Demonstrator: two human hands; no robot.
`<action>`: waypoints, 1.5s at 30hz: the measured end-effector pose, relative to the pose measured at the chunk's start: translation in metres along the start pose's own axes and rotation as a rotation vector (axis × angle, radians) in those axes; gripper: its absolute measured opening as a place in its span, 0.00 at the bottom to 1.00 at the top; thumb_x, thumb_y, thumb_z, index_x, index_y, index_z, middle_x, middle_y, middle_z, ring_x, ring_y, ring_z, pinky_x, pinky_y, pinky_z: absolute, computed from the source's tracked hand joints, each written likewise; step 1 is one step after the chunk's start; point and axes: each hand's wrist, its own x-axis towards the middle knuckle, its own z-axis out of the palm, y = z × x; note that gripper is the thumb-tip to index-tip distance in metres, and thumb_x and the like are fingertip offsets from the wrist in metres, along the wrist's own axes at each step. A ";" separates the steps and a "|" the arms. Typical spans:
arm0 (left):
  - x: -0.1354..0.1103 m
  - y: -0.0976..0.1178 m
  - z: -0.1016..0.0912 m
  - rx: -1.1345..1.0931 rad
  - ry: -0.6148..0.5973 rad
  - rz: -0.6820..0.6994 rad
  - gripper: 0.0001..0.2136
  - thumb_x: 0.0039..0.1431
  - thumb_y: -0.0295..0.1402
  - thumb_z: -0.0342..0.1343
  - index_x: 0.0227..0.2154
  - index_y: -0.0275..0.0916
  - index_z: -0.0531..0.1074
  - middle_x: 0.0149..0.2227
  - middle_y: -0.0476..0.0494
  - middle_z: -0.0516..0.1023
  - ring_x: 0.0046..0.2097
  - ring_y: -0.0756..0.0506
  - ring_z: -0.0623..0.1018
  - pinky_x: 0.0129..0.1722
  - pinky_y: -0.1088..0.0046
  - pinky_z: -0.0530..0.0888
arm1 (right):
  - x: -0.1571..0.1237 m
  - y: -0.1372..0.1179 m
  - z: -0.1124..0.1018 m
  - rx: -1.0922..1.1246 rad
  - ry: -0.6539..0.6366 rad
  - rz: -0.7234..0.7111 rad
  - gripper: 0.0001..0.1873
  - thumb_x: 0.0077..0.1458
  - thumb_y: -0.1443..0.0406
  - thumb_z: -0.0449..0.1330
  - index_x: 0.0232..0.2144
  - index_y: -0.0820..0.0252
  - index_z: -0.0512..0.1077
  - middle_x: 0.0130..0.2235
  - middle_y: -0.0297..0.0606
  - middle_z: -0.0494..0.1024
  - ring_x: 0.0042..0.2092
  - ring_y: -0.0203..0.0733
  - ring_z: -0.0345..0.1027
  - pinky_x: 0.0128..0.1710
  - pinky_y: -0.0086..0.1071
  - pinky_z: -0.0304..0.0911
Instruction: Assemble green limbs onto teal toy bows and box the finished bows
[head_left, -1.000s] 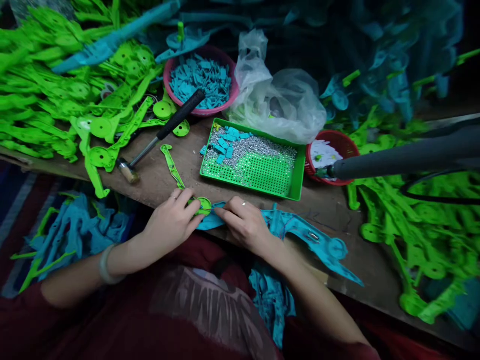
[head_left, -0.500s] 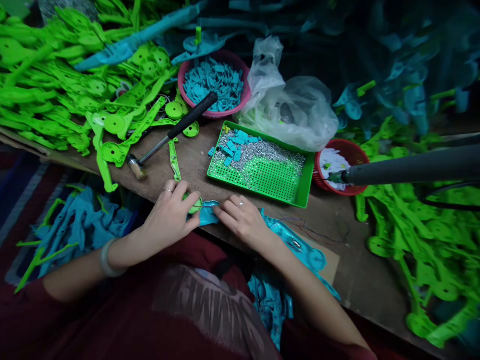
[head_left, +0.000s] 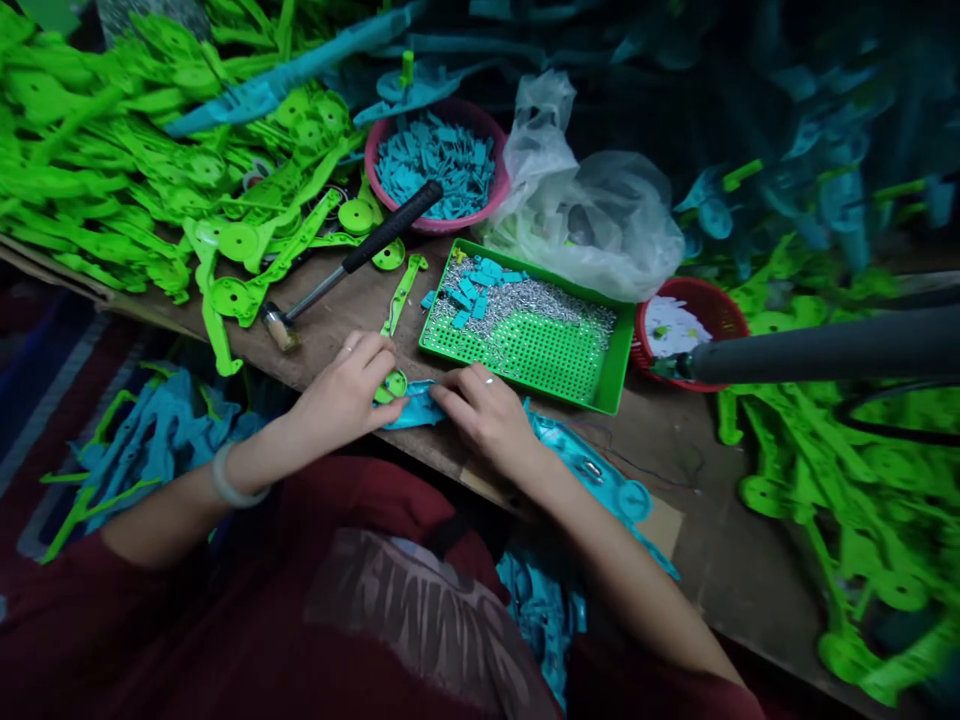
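- Just on the near side of the green tray (head_left: 559, 362), your left hand (head_left: 345, 390) grips a green round piece (head_left: 392, 385) between bent fingers and thumb.
- Your right hand (head_left: 487, 410), nearer the tray, pinches the blue plastic part (head_left: 415, 408); this part lies between your hands and shows again beyond your right wrist, below the tray's right end.
- A slim green strip (head_left: 402, 297) lies left of the tray, its lower end near your left knuckles.
- The brown table (head_left: 750, 550) runs under the tray; thin wires lie on it to the tray's near right.
- A hammer (head_left: 390, 230) rests left of the tray, with a green heap (head_left: 97, 140) beyond it and another heap (head_left: 870, 500) well right of the tray.
- The room behind the tray is dim, with blurred blue shapes.
- The tray holds small silver bits (head_left: 540, 302) and some blue clips (head_left: 474, 295).
- Behind the tray, a pink bowl (head_left: 501, 190) is full of blue pieces (head_left: 435, 165), beside a clear bag (head_left: 615, 230).
- At the tray's right, a red basket (head_left: 642, 348) holds white pieces (head_left: 675, 325).
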 end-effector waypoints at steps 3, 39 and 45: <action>0.011 -0.007 -0.001 0.014 -0.026 0.042 0.06 0.62 0.30 0.57 0.39 0.33 0.71 0.44 0.36 0.73 0.53 0.36 0.69 0.52 0.55 0.72 | 0.001 0.002 0.001 0.022 0.033 0.044 0.12 0.65 0.72 0.49 0.42 0.67 0.73 0.38 0.45 0.71 0.39 0.43 0.58 0.37 0.34 0.58; 0.038 0.024 0.009 0.343 -0.301 0.493 0.08 0.65 0.35 0.56 0.38 0.33 0.74 0.40 0.40 0.73 0.45 0.39 0.72 0.44 0.63 0.68 | -0.036 0.022 -0.025 -0.077 -0.186 -0.010 0.12 0.66 0.72 0.50 0.44 0.69 0.72 0.35 0.45 0.71 0.39 0.44 0.60 0.34 0.37 0.62; 0.042 0.025 0.019 0.326 -0.277 0.563 0.13 0.64 0.22 0.49 0.48 0.34 0.74 0.39 0.38 0.76 0.42 0.40 0.75 0.40 0.63 0.71 | -0.029 0.016 -0.036 -0.095 -0.222 -0.039 0.11 0.65 0.70 0.52 0.35 0.64 0.74 0.34 0.40 0.73 0.39 0.42 0.63 0.35 0.36 0.63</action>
